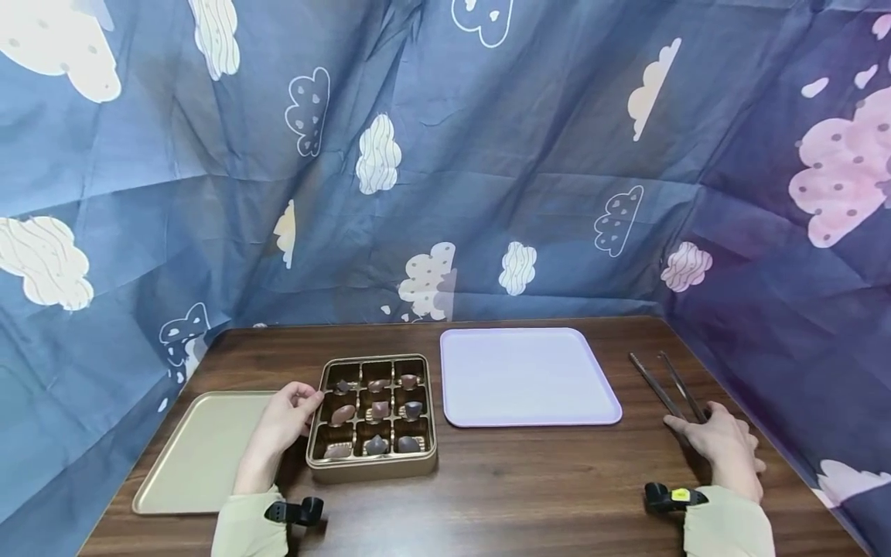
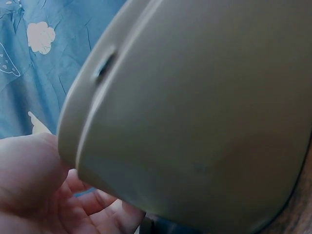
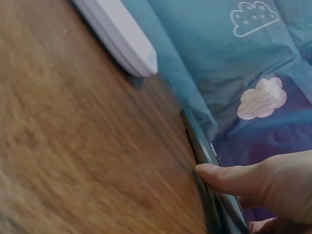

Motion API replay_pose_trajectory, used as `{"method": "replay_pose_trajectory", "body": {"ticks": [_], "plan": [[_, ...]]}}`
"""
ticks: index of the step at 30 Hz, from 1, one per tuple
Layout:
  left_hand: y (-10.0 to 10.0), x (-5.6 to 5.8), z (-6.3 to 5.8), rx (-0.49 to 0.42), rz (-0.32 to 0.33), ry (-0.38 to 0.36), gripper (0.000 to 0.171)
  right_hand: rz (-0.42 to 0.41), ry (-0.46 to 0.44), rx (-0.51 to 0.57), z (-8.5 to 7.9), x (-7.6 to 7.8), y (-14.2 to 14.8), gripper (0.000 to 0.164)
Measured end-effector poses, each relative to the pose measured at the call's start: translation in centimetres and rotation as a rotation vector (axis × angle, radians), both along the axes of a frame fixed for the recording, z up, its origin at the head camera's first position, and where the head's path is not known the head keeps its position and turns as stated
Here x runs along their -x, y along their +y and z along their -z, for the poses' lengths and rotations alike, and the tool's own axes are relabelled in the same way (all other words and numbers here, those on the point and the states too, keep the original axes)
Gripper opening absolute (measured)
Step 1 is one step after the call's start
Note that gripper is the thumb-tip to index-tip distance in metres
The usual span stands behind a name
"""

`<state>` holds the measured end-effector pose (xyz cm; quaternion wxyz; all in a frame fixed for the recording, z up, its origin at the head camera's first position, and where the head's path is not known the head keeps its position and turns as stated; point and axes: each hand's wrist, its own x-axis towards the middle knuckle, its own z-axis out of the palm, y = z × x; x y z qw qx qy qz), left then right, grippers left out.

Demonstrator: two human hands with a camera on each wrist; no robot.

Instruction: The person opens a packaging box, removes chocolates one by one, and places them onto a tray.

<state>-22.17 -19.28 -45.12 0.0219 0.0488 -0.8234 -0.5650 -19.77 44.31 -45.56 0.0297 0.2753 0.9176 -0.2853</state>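
A square gold tin stands left of centre on the table, its gold insert divided into compartments. Each compartment has one chocolate in it, in browns and greyish tones and several shapes. My left hand grips the tin's left side near the rim. In the left wrist view the tin's smooth wall fills most of the picture, with some fingers hidden behind it. Far to the right, my right hand holds a pair of dark metal tongs between thumb and fingers. Their two arms stand apart and point to the back.
Flat on the table left of the tin lies a gold lid-like tray, partly behind my left forearm. A pale lilac tray sits at the back, between tin and tongs. Blue cloud-patterned cloth hangs behind and beside the wooden table.
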Motion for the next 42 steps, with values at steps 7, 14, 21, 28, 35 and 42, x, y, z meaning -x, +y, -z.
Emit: {"method": "replay_pose_trajectory", "body": {"ticks": [7, 14, 21, 28, 35, 42], "plan": [[0.3, 0.3, 0.0, -0.016, -0.015, 0.022, 0.014, -0.004, -0.027, -0.037, -0.1, 0.5, 0.0, 0.086], [-0.1, 0.0, 0.1, -0.007, -0.010, 0.013, 0.016, 0.010, -0.017, -0.014, -0.4, 0.1, 0.0, 0.081], [-0.3, -0.2, 0.1, 0.007, -0.007, 0.002, 0.017, -0.064, 0.097, -0.041, -1.5, -0.5, 0.5, 0.077], [-0.1, -0.1, 0.0, -0.002, 0.001, 0.001, 0.019, -0.185, 0.228, -0.114, -4.2, -0.7, 0.1, 0.072], [-0.3, -0.1, 0.4, 0.005, -0.003, -0.001, 0.019, -0.343, 0.284, -0.168, -6.8, -0.9, -2.8, 0.068], [-0.2, -0.1, 0.3, -0.001, 0.007, 0.004, 0.021, -0.484, 0.321, -0.186, -9.5, -1.3, -7.0, 0.068]]}}
